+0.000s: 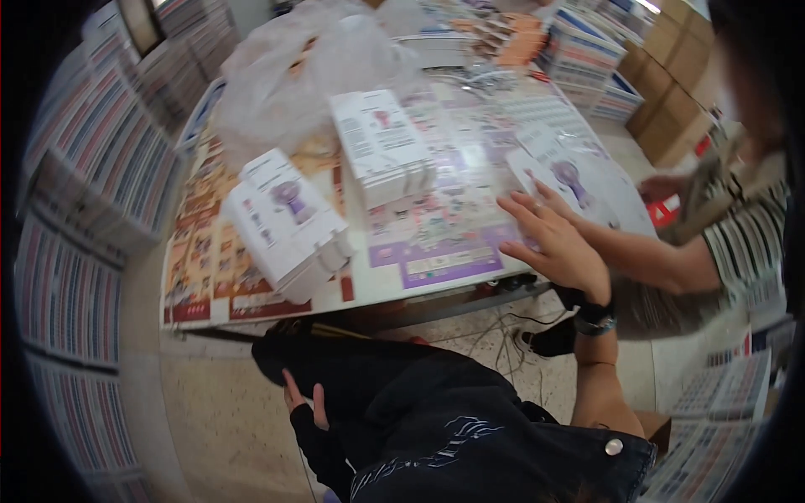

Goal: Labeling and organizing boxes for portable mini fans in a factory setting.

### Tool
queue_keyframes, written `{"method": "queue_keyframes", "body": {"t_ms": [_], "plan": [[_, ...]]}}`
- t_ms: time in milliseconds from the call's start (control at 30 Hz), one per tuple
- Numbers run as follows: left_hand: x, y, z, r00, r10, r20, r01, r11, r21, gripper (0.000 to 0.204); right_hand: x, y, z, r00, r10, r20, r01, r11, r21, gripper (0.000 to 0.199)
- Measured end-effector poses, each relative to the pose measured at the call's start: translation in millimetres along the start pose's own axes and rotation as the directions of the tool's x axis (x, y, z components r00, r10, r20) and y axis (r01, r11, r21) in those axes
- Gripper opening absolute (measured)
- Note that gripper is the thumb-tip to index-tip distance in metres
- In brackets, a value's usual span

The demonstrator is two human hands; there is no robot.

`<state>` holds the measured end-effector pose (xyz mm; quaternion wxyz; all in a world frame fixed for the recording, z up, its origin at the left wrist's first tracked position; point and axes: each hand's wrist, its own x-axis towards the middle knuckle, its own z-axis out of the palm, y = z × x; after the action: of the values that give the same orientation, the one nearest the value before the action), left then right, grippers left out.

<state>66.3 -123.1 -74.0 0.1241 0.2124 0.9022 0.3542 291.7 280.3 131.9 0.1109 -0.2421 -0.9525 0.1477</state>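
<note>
Black clothing lies nearest me, and with the empty right hand spread and the seemingly empty left hand loosely open, I'd best clear the co-worker's forearm before squaring the white stacks on the table.

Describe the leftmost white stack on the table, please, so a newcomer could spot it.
Look for the table with brown and purple printed areas on top. On its left part, in front of the cloudy plastic bag, sits the white stack. Unlike the neighbouring stack, it lies nearer the table's front edge.
</note>
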Motion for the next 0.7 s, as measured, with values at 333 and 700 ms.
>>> {"method": "queue_keyframes", "body": {"t_ms": [333,700], "plan": [[36,108,-67,0.943,0.316,-0.105,-0.32,0.947,-0.017,0.064,20,-126,2,0.967,-0.256,-0.006,0.255,0.96,0.119,0.068],[60,150,-80,0.864,0.503,-0.021,-0.49,0.831,-0.265,0.061,82,-107,75,0.991,-0.029,-0.131,0.054,0.981,0.188,0.071]]}}
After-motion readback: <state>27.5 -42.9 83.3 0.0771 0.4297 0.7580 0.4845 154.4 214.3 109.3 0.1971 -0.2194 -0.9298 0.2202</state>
